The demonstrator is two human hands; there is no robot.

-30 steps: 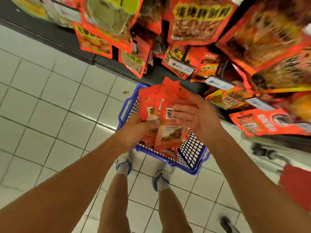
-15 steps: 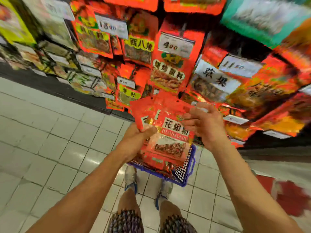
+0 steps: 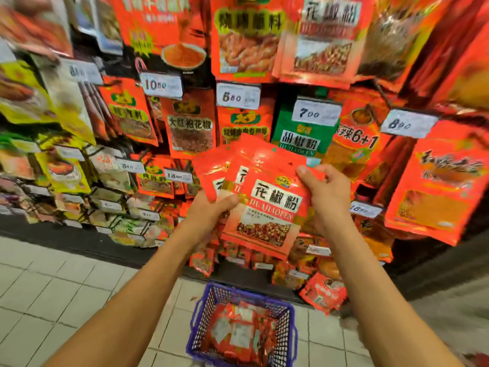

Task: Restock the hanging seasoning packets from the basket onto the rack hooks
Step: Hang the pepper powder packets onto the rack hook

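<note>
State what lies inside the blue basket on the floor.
The blue basket holds a loose pile of red seasoning packets, several showing pale back labels. What lies beneath the top packets, and the basket's bottom, is covered.

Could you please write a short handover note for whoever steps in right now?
Left hand: grips the fanned stack of red packets from below.
Right hand: pinches the front packet's top right corner.
Basket: on the floor below the rack, more packets inside.
Done: one bunch lifted to the rack.
Left: none of the held packets is on a hook yet; hang them, then clear the basket.
</note>
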